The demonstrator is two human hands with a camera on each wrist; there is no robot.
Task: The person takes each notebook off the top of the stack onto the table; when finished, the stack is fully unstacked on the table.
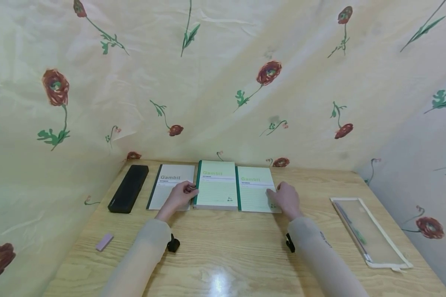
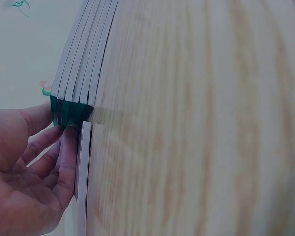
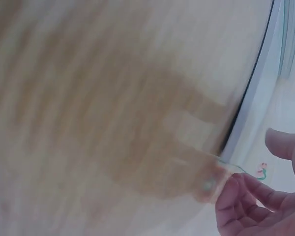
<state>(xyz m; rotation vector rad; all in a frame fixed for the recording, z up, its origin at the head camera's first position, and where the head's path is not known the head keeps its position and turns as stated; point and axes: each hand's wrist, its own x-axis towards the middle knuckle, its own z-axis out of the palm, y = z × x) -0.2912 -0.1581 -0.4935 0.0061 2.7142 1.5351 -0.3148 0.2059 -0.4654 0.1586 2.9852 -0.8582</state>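
In the head view, a stack of green-spined notebooks [image 1: 215, 185] lies between a grey notebook [image 1: 171, 169] on the left and another green-spined notebook [image 1: 254, 181] on the right. My left hand [image 1: 180, 194] reaches across the grey notebook. In the left wrist view its thumb and fingertips touch the green spine of the stack [image 2: 81, 64], whose several layers show edge-on. At the right notebook's outer side is my right hand [image 1: 287, 200], thumb over the cover. The right wrist view shows that thumb spread from the bent fingers, beside the notebook's edge [image 3: 253, 110].
A black case [image 1: 129, 189] lies at the table's left, with a small lilac block [image 1: 104, 242] nearer the front. On the right is a translucent zip pouch [image 1: 375, 237] with pens inside. A flowered cloth [image 1: 223, 82] hangs behind the table.
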